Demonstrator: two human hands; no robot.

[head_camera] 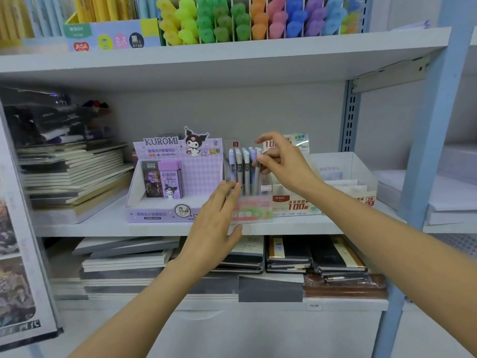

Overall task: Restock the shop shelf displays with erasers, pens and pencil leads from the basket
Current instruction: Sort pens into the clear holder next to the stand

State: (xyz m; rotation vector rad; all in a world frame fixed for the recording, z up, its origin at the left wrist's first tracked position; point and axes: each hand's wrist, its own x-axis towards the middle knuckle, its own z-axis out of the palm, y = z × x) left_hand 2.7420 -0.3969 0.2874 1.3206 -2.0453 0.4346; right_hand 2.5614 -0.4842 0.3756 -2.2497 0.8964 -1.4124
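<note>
My right grip (286, 164) pinches the cap end of the rightmost lead tube (257, 180), which stands upright at the right end of the row inside the clear display stand (251, 210). My left grip (214, 228) is spread, fingers straight, touching the stand's front left face. Judgement: the tube is being seated. Recommended: brace the stand with the left, lower the tube straight down without tilting it into its neighbours, and release only once it bottoms. The Kuromi box (160, 213) sits just left of the stand; avoid nudging it. The basket is not in view.
</note>
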